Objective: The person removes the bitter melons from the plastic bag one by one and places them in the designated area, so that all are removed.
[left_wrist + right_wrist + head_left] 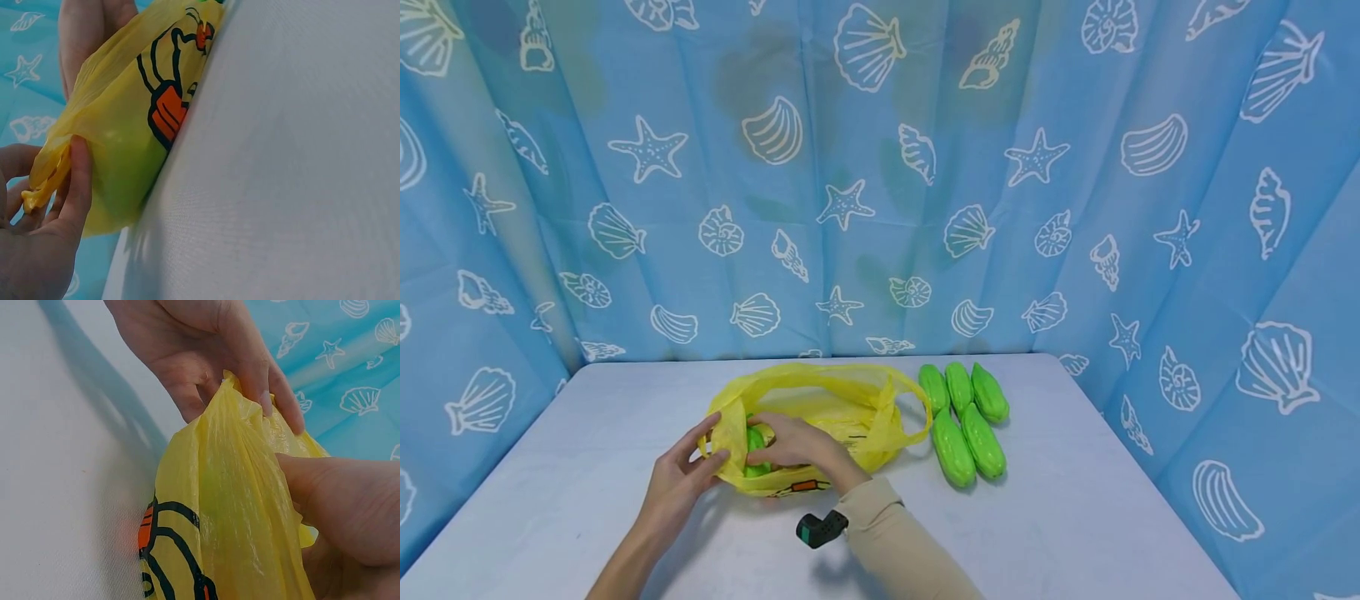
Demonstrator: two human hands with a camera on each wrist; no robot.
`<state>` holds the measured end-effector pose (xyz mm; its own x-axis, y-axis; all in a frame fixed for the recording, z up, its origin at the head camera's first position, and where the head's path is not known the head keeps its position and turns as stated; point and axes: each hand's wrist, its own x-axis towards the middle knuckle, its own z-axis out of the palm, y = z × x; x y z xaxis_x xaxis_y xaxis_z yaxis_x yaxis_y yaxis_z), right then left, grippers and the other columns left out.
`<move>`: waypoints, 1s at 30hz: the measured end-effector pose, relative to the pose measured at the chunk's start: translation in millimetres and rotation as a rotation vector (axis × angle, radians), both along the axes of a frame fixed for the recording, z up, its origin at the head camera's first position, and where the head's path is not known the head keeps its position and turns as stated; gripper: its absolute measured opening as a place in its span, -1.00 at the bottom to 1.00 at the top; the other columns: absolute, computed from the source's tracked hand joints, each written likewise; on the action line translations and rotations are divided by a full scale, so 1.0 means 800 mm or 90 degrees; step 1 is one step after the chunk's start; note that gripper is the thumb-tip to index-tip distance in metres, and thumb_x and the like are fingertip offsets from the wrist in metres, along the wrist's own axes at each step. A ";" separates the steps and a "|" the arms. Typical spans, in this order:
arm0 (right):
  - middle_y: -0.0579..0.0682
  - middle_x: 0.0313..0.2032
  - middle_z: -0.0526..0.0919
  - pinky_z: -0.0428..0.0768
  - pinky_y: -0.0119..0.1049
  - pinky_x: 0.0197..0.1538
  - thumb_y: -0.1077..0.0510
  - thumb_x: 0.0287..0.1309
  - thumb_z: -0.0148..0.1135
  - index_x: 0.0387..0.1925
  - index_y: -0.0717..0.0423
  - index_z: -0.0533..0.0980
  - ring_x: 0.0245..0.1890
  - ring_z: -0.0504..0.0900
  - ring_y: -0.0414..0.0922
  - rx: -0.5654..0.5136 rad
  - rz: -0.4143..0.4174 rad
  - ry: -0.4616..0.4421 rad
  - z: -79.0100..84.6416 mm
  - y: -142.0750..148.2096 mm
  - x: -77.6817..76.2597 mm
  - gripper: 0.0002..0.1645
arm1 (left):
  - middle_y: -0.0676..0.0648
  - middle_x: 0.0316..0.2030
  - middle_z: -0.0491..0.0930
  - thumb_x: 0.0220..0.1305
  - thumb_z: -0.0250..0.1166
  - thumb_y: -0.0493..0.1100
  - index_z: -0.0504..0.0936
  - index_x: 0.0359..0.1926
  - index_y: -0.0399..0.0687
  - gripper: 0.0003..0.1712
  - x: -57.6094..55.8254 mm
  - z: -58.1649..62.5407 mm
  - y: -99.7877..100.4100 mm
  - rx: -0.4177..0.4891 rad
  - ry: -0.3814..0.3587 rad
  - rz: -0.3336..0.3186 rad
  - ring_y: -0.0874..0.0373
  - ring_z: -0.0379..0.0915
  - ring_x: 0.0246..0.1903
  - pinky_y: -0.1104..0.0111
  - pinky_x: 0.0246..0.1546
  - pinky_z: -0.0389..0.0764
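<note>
A yellow plastic bag (pixel 820 400) with dark and orange print lies open on the table. My left hand (pixel 683 473) pinches its left side at the handle, thumb and fingers on the film, as the left wrist view also shows. Inside the mouth, my right hand (pixel 793 442) has its thumb and fingers about a glossy green vegetable (pixel 756 450) at the bag's left end. Its fingertips are partly hidden by that vegetable and the bag. Green shows through the film (pixel 119 169) in the left wrist view.
Several long glossy green vegetables (pixel 953 450) lie in two rows right of the bag, close to its right handle loop (pixel 917 408). Under everything is a white-covered table (pixel 1060 517). A blue shell-print curtain (pixel 880 183) stands behind and at both sides.
</note>
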<state>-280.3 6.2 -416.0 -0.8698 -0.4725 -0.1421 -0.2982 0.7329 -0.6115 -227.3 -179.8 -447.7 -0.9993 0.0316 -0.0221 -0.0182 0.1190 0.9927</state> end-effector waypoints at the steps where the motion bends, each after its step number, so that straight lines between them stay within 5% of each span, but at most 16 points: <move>1: -0.21 0.24 0.50 0.55 -0.21 0.15 -0.20 0.17 0.33 0.35 -0.25 0.36 0.00 0.49 -0.23 -0.004 -0.001 -0.004 0.000 0.000 0.000 -0.28 | -0.03 0.54 -0.04 0.35 0.27 0.00 0.16 0.50 0.24 -0.23 0.000 0.000 0.000 -0.001 0.001 0.001 0.54 0.50 -0.03 0.44 -0.08 0.68; 13: -0.20 0.22 0.52 0.57 -0.23 0.08 -0.17 0.18 0.33 0.35 -0.25 0.35 -0.10 0.51 -0.23 -0.023 -0.010 -0.018 -0.004 0.001 0.000 -0.28 | -0.03 0.54 -0.03 0.35 0.28 -0.01 0.16 0.50 0.23 -0.22 0.000 0.001 0.000 0.001 -0.006 0.003 0.54 0.50 -0.04 0.44 -0.07 0.68; 30: -0.07 0.02 0.61 0.59 -0.40 -0.30 -0.10 0.15 0.38 0.36 -0.24 0.34 -0.37 0.58 -0.22 -0.058 -0.014 -0.047 0.003 0.011 0.003 -0.25 | -0.06 0.53 -0.03 0.34 0.29 0.00 0.16 0.50 0.21 -0.21 0.001 0.000 0.000 0.007 0.003 -0.003 0.55 0.51 -0.04 0.44 -0.07 0.68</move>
<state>-277.6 15.4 -413.9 -0.8688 -0.4675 -0.1630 -0.2347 0.6788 -0.6958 -226.3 -180.2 -447.7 -0.9992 0.0373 -0.0165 -0.0124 0.1084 0.9940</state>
